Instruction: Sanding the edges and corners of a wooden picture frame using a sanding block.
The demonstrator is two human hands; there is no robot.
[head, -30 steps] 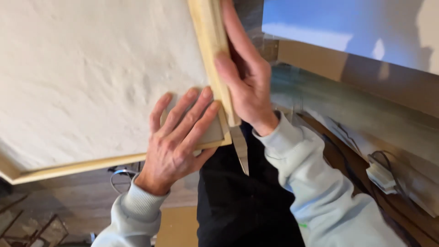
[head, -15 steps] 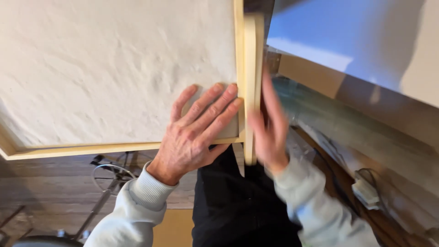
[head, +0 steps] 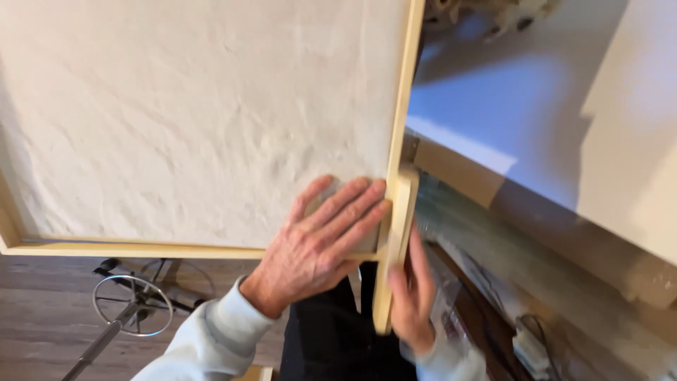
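Wooden frame (head: 211, 250) with its white textured panel (head: 197, 113) fills the upper left of the head view. Its lower right corner is pressed by the left hand (head: 317, 247), laid flat and open. A loose wooden strip (head: 395, 247) is gripped against the frame's right edge by the right hand (head: 412, 296).

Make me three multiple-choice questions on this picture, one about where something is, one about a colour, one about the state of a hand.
1. Where does the left hand lie?
A. on the white panel's lower right corner
B. on the floor
C. on the wheel

2. What colour is the frame around the white panel?
A. black
B. pale wood
C. red

3. How is the left hand held?
A. in a fist
B. flat, fingers spread
C. pinching a cord

Answers: 1 A, its palm rests by the corner; 2 B, the strips are light wood; 3 B, the fingers lie open on the surface, while the right hand holds a separate wooden strip.
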